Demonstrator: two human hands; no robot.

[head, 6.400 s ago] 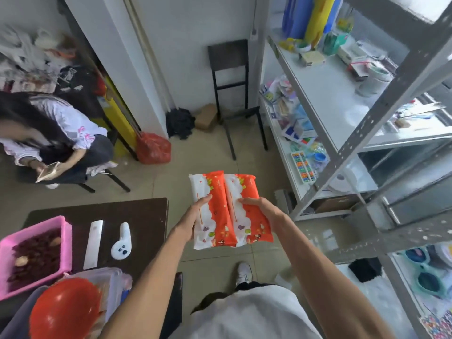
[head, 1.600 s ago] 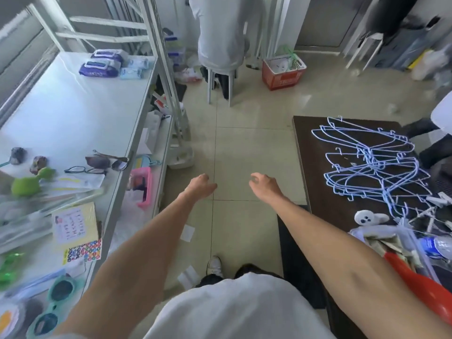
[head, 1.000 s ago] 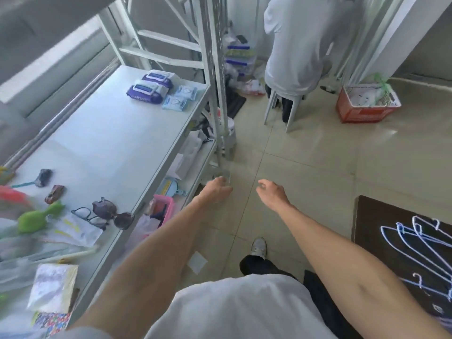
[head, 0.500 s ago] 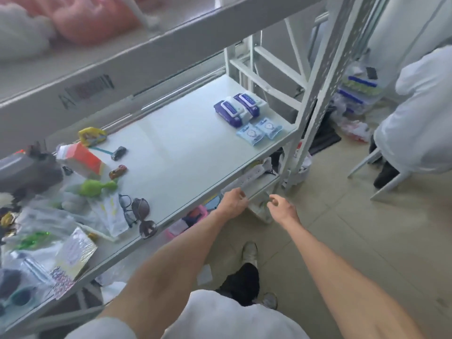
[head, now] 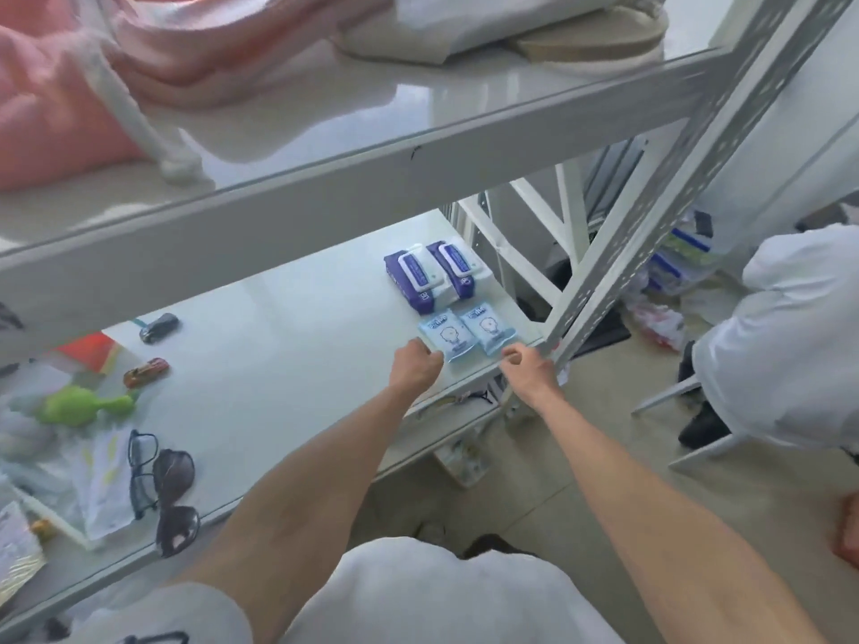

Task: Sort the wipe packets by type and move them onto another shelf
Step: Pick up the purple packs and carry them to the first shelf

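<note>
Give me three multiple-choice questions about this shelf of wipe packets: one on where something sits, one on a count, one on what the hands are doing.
1. Where do the two small light-blue packets lie?
A. In front of the purple packs, near the shelf edge
B. On the top shelf
C. On the floor

2. How many purple packs are on the shelf?
A. One
B. Two
C. Four

3. What do the left hand and right hand hold?
A. A purple pack each
B. The sunglasses
C. Nothing yet

Answers: 1 A, they lie between the purple packs and the edge; 2 B, two lie side by side; 3 C, both hands are loosely curled beside the blue packets, lifting nothing.
</note>
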